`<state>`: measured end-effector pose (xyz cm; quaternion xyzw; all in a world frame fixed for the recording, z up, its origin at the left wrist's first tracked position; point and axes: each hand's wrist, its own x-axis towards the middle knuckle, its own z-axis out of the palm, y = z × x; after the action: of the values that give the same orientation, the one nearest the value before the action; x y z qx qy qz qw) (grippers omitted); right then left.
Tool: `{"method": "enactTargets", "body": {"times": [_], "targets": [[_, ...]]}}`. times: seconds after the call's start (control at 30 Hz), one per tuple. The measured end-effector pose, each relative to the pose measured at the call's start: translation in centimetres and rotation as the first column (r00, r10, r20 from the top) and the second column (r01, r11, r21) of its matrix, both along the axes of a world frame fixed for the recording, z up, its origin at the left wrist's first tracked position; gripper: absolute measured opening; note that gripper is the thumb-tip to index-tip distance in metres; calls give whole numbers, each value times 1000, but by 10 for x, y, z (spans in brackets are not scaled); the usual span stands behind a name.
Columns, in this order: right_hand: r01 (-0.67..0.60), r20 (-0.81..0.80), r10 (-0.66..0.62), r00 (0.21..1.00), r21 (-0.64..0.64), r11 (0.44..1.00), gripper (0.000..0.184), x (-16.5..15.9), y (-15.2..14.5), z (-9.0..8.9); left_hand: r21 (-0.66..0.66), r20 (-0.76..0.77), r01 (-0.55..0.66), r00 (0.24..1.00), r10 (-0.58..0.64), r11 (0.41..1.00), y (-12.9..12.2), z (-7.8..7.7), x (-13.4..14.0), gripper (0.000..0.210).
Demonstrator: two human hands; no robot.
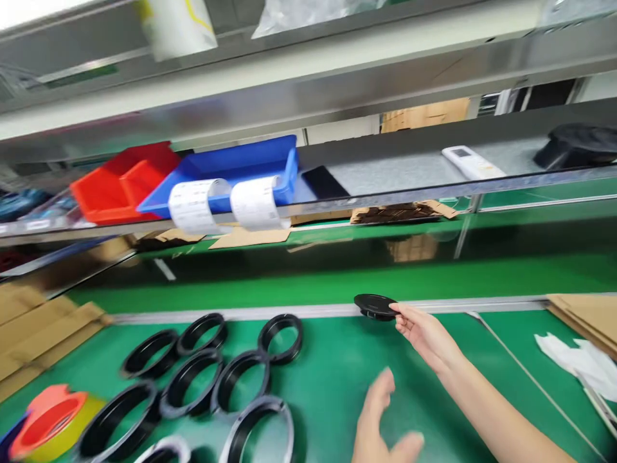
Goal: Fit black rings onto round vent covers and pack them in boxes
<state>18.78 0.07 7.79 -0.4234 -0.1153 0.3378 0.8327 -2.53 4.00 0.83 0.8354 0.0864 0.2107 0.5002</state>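
Holding a black disc (373, 305), the right hand (427, 333) is below illegible labels (189, 204).

Black disc (375, 305) in right hand (425, 334), left hand (378, 434) above green tabletop (332, 360)

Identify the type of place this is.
Probably a factory assembly or packing workstation: several black rings laid out on a green work surface, with a red parts bin and a blue parts bin on the shelf above.
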Motion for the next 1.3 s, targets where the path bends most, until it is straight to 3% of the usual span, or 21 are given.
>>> {"method": "enactTargets", "body": {"times": [0.03,0.07,0.13,0.2,0.3,0.37,0.43,0.57,0.67,0.73,0.8,0.83,0.87,0.9,0.93,0.97,1.0,1.03,1.1,1.2,1.3], "targets": [[-49,18,49,999,-11,999,41,-33,-6,0,-317,110,-31,992,69,948,3,1,1,99],[-80,28,80,996,-25,996,41,-64,-14,-1,-564,197,-18,968,156,826,6,3,0,116],[-134,6,134,991,-49,990,41,-120,-35,-1,-824,270,82,927,262,560,12,10,-5,137],[-247,-54,244,968,-55,967,42,-168,-56,-1,-924,214,125,952,218,360,16,19,-15,130],[-427,-78,423,903,-56,902,47,-215,-81,2,-987,115,114,993,8,112,19,32,-28,97],[-471,-13,473,881,-101,876,53,-229,-92,6,-988,156,156,983,-98,-15,20,36,-32,83],[-448,60,459,886,-136,883,51,-233,-99,10,-974,222,210,960,-170,-85,20,37,-32,71],[-382,54,383,922,-20,924,43,-237,-99,13,-931,360,331,905,-225,-155,15,37,-39,65],[-367,33,366,930,87,926,49,-247,-94,12,-910,409,371,875,-259,-185,10,39,-48,62],[-444,70,440,895,65,894,61,-250,-95,11,-893,447,404,851,-276,-200,8,42,-49,63],[-527,175,534,827,-88,845,54,-245,-99,12,-863,501,458,828,-250,-212,10,44,-46,67],[-479,278,517,810,-197,856,45,-238,-102,12,-853,518,476,822,-234,-216,11,44,-44,68],[-334,427,434,793,-291,896,36,-229,-105,13,-850,522,481,822,-226,-214,13,45,-41,69],[-101,606,295,738,-333,938,34,-218,-108,14,-854,517,477,827,-223,-210,14,45,-39,69],[160,774,142,617,-300,940,34,-206,-109,14,-860,507,469,833,-223,-203,15,45,-37,69],[372,891,30,452,-220,902,34,-194,-110,14,-868,493,456,839,-230,-194,16,45,-37,69],[497,954,-11,301,-147,855,34,-182,-110,12,-876,480,446,844,-238,-183,15,45,-37,69],[552,981,3,195,-112,826,34,-173,-110,9,-882,470,438,848,-246,-174,15,45,-37,70],[563,992,78,102,-122,818,35,-161,-106,0,-894,447,419,858,-254,-157,13,46,-39,72],[543,988,139,70,-155,825,37,-156,-102,-12,-921,391,369,878,-278,-127,13,46,-40,73],[511,980,172,99,-199,836,40,-158,-99,-16,-932,361,339,868,-341,-124,14,46,-39,78]]}}
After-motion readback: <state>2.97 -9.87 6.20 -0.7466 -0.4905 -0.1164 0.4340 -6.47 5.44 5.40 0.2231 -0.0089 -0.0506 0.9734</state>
